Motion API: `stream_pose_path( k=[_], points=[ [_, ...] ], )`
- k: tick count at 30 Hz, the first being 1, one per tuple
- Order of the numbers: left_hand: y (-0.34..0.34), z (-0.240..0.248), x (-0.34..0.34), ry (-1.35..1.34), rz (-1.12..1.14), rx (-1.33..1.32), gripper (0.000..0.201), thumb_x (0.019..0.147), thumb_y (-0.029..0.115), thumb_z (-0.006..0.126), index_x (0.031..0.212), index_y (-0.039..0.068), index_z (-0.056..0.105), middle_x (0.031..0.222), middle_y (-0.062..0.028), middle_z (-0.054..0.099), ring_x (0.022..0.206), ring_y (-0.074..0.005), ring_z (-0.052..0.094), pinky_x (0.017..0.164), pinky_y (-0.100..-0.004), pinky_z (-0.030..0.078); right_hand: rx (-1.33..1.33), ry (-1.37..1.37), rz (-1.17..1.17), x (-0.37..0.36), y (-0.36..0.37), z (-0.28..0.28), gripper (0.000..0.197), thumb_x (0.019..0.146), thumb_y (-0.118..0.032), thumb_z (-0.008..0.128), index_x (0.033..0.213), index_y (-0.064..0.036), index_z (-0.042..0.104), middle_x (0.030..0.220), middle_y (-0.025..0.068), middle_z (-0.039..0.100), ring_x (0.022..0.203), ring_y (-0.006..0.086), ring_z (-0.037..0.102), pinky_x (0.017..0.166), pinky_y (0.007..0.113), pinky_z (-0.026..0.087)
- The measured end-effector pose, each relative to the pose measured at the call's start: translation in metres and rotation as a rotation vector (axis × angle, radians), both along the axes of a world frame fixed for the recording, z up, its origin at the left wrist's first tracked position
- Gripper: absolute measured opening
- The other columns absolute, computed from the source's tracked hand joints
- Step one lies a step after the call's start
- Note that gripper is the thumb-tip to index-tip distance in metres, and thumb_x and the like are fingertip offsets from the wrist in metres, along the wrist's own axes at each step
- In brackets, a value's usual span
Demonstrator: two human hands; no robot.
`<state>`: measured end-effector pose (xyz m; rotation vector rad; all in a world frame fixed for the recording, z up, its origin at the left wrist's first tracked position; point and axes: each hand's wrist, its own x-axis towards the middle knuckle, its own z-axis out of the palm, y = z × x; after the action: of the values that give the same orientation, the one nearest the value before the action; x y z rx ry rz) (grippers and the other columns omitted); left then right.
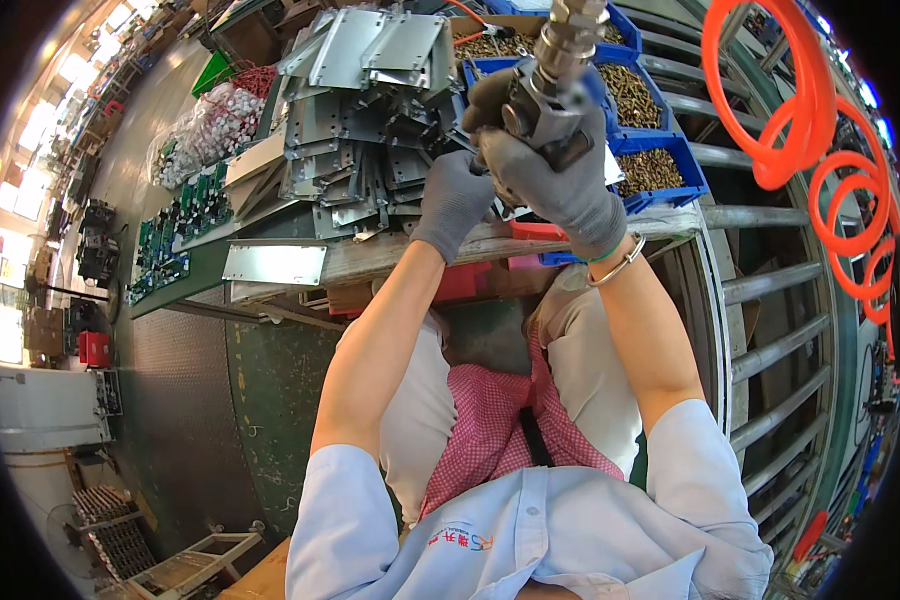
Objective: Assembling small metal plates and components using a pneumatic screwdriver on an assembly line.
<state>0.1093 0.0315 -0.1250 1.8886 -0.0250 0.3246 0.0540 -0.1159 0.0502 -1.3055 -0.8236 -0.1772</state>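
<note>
My right hand, in a grey glove, is wrapped round a metal power tool with a silver fitting at its top, held upright over the bench edge. Close by on its left, my gloved left hand has its fingers curled shut at the tool's lower part; whatever they grip is hidden. Left of the hands rises a heap of flat silver metal plates, some with bent edges and small holes. One lone plate lies at the bench's near left edge. Blue bins of brass-coloured fasteners stand to the right.
Orange coiled hoses hang at the right, above a metal roller conveyor. Green circuit boards and a bagged pile of white parts lie at the left. A wooden bench edge runs before my knees.
</note>
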Motion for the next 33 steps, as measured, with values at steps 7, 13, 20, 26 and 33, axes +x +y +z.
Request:
stream_pose_path(
  k=[7,13,20,26,33],
  points=[
    [-0.026,0.052,-0.035,0.205,0.029,0.022,0.019,0.071,0.018,0.064,0.075,-0.001,0.064,0.068,-0.0181,0.064,0.067,-0.0276,0.065,0.063,-0.0357,0.049,-0.006,0.136,-0.016,0.0,-0.013,-0.005,0.024,0.073,-0.007,0.062,0.094,0.0037,0.062,0.083,0.0069,0.065,0.072,0.0097,0.059,0.064,0.025,0.05],
    [-0.029,0.064,-0.04,0.296,0.048,0.006,0.02,0.07,0.018,0.065,0.076,-0.001,0.064,0.068,-0.0181,0.064,0.066,-0.0276,0.065,0.064,-0.035,0.049,0.048,0.084,0.01,0.009,-0.013,-0.011,0.023,0.075,-0.006,0.061,0.095,0.0039,0.062,0.081,0.0076,0.065,0.07,0.0101,0.061,0.064,0.025,0.051],
    [-0.035,0.066,-0.038,0.328,0.011,-0.139,0.025,0.071,0.022,0.069,0.075,-0.002,0.064,0.069,-0.0172,0.065,0.065,-0.0256,0.065,0.063,-0.035,0.049,-0.047,0.063,0.001,0.011,-0.015,0.001,0.024,0.076,-0.006,0.06,0.097,0.0044,0.061,0.083,0.0062,0.065,0.072,0.0091,0.059,0.064,0.023,0.049],
    [-0.039,0.075,-0.05,0.121,0.038,-0.062,0.021,0.078,0.018,0.07,0.083,-0.001,0.063,0.07,-0.0144,0.065,0.062,-0.0207,0.063,0.059,-0.0342,0.048,0.174,0.282,-0.056,-0.039,-0.042,0.006,0.038,0.081,-0.004,0.055,0.118,0.0011,0.05,0.101,0.0136,0.061,0.067,0.0157,0.055,0.058,0.029,0.047],
    [0.011,0.162,-0.081,-0.51,0.446,0.196,0.016,0.082,0.018,0.068,0.083,0.003,0.061,0.067,-0.0087,0.061,0.054,-0.012,0.056,0.052,-0.026,0.045,0.558,-0.209,-0.046,-0.038,-0.084,0.003,0.045,0.078,-0.016,0.064,0.119,-0.0018,0.052,0.107,0.0142,0.06,0.095,0.0213,0.059,0.079,0.034,0.052]
  ],
)
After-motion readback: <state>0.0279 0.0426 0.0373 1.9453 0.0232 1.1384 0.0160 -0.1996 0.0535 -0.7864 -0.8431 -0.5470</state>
